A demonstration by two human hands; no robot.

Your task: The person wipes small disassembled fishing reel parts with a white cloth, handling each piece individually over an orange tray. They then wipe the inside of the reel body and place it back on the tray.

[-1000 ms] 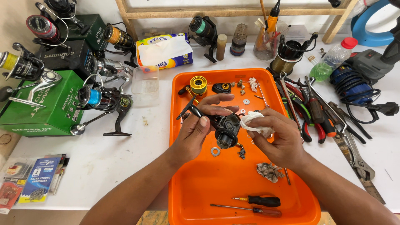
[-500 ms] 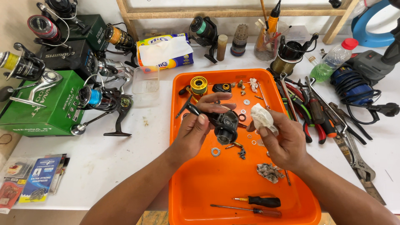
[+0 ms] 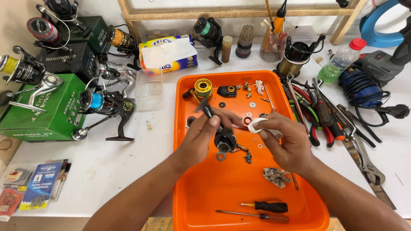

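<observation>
Near edge of orange tray (image 3: pixel 205 201): two screwdrivers, one black-handled (image 3: pixel 265 206), one red-handled (image 3: pixel 252 215), both lying roughly left to right. Just beyond, a soiled wad of tissue (image 3: pixel 277 176).

Mid-tray, held above the floor of the tray: black reel body (image 3: pixel 223 136). Long axis runs diagonally, foot end up and to the far left, round opening down toward the near right. It is somewhat blurred.

Left hand (image 3: pixel 201 139): grip closed around the reel body's stem, thumb on top, fingers wrapped behind.

Right hand (image 3: pixel 287 143): grip pinched shut on a white cloth (image 3: pixel 258 125), held just beside the reel body's right side; whether cloth and body touch cannot be told.

Below the reel body, on the tray: a flat washer (image 3: pixel 221 156), a small dark bracket (image 3: pixel 248 158), scattered rings.

Far end of tray: gold spool (image 3: pixel 203 88), small black cover (image 3: pixel 227 90), screws.

Surface, right of tray: pliers and wrenches (image 3: pixel 329 119), coiled blue cord (image 3: pixel 364 87), clear plastic bottle (image 3: pixel 342 60).

Surface, left of tray: clear plastic tub (image 3: pixel 149 88), green box (image 3: pixel 45 113), several spinning reels (image 3: pixel 105 102).

Far edge: tissue pack (image 3: pixel 169 53).
</observation>
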